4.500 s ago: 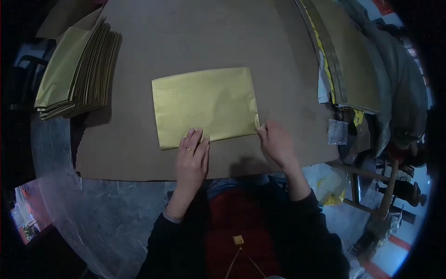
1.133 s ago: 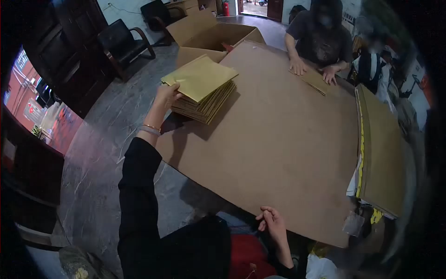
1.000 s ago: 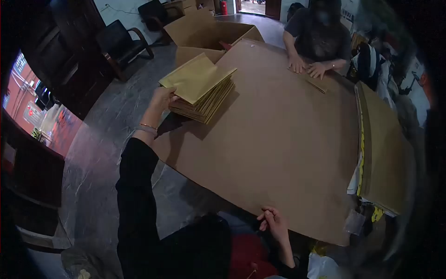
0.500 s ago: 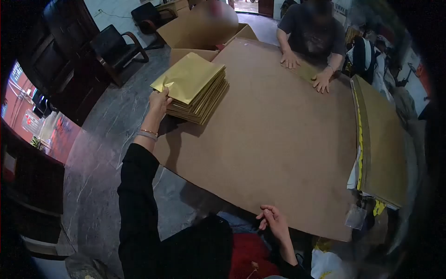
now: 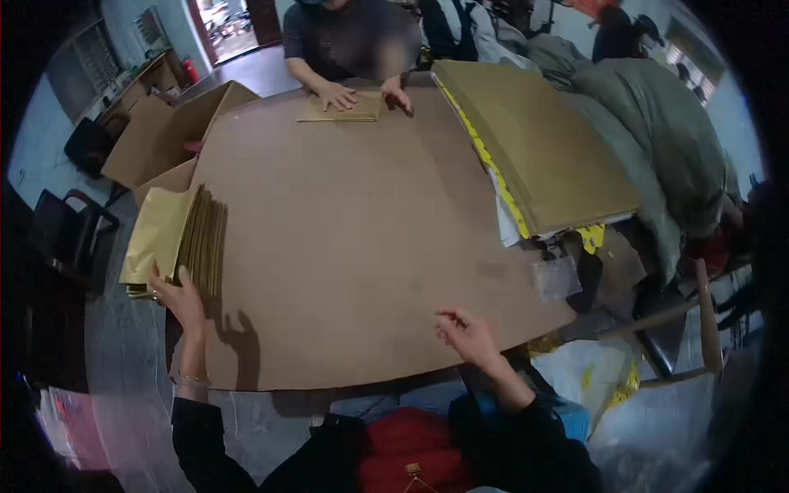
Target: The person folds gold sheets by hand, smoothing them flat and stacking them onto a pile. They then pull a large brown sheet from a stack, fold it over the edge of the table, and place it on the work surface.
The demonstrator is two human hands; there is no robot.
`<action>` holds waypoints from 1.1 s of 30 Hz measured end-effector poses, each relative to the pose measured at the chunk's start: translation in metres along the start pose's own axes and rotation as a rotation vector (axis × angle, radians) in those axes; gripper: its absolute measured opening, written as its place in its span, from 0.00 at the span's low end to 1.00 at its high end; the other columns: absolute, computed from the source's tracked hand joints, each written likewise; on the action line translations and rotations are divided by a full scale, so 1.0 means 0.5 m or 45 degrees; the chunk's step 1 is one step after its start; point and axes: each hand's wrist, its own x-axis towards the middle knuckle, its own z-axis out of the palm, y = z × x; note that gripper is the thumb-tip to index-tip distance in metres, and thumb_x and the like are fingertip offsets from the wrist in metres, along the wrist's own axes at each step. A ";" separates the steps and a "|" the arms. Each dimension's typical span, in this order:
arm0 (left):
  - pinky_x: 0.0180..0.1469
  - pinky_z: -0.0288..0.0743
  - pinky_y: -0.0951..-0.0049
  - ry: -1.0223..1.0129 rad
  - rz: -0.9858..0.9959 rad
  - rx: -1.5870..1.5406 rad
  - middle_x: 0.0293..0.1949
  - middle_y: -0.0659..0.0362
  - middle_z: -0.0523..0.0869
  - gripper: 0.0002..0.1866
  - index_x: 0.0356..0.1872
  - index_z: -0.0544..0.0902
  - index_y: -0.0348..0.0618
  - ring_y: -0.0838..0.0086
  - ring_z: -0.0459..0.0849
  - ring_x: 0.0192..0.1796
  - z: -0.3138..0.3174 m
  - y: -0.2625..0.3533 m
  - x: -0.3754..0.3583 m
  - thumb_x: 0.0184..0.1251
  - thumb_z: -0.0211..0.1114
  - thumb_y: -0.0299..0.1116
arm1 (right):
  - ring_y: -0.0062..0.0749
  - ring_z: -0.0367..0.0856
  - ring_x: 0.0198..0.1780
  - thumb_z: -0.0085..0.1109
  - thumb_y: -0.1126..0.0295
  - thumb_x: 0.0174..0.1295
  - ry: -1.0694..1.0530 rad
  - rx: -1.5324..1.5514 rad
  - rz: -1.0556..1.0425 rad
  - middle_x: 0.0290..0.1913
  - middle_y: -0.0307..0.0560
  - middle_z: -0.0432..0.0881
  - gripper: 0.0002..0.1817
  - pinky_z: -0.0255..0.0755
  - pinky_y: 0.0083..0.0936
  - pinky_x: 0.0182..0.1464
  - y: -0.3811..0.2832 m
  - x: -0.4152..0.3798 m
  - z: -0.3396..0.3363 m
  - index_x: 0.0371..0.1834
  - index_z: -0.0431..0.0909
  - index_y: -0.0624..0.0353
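Note:
A tall stack of gold padded envelopes [image 5: 161, 226] stands at the left edge of the brown board-topped table [image 5: 345, 246]. My left hand [image 5: 182, 302] is at the stack's near end, thumb and fingers spread, with fingertips overlapping the envelopes in this view. Over the table's front edge, right of centre, my right hand [image 5: 466, 334] hovers with loosely bent fingers and nothing in it. Across the table a person's hand [image 5: 337, 96] lies on another gold envelope [image 5: 362, 108], and that person's other hand rests beside it.
On the right lies a large thick stack of brown sheets [image 5: 534, 148] with yellow tape along its side. A clear plastic bag [image 5: 556, 279] sits near it. Grey-green cloth [image 5: 649, 123] is heaped beyond. An open cardboard box [image 5: 168, 135] and a black chair [image 5: 70, 226] stand left.
My left hand has gone from gripping the top envelope's corner to spread fingers beside the stack. My view has swung right. The other person's right-side hand has moved to the envelope's edge.

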 end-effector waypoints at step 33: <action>0.58 0.71 0.66 -2.151 1.681 -0.815 0.58 0.54 0.77 0.29 0.55 0.77 0.42 0.61 0.74 0.61 0.585 0.940 -0.302 0.46 0.72 0.27 | 0.38 0.78 0.51 0.62 0.63 0.56 0.152 -1.163 -0.664 0.53 0.38 0.80 0.14 0.73 0.32 0.50 -0.015 0.218 -0.634 0.43 0.82 0.53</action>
